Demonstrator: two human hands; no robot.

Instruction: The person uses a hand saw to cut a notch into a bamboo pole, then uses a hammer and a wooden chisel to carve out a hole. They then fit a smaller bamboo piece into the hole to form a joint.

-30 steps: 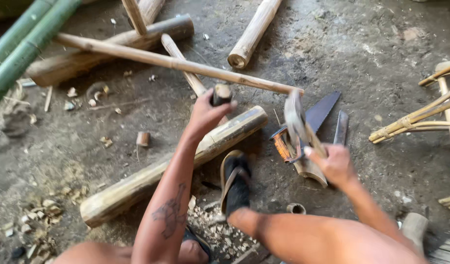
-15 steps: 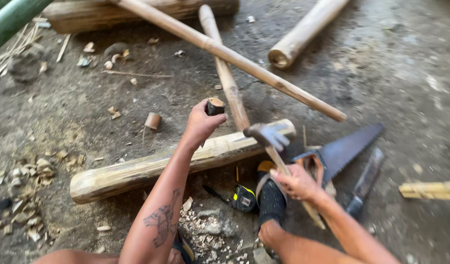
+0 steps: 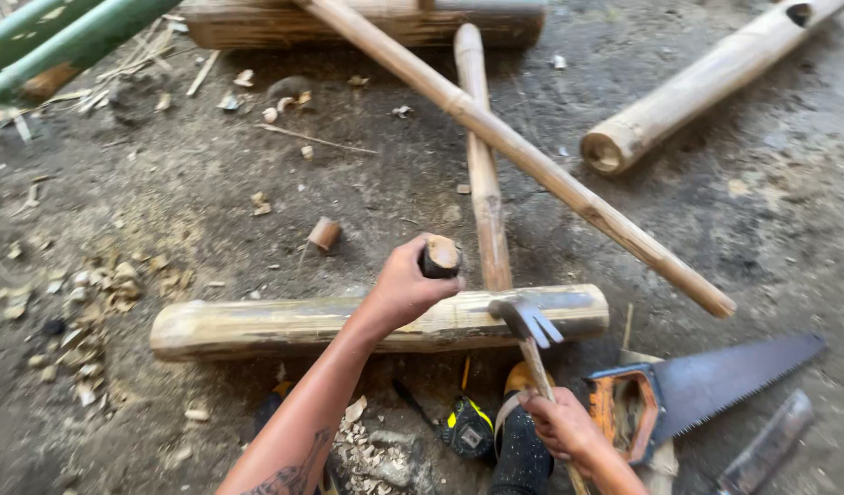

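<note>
The left hand [image 3: 405, 286] is closed around a short dark peg [image 3: 439, 256], holding it upright on top of the log [image 3: 348, 323] that lies across the dirt floor [image 3: 165, 202]. The right hand [image 3: 564, 428] grips the wooden handle of a claw hammer [image 3: 524, 320], whose head now sits low, just over the log beside the peg; half a second ago it was raised higher. A handsaw [image 3: 697, 390] lies to the right, a tape measure [image 3: 466, 427] below the log, and bamboo poles [image 3: 513, 147] cross behind. The view has drawn closer than before.
</note>
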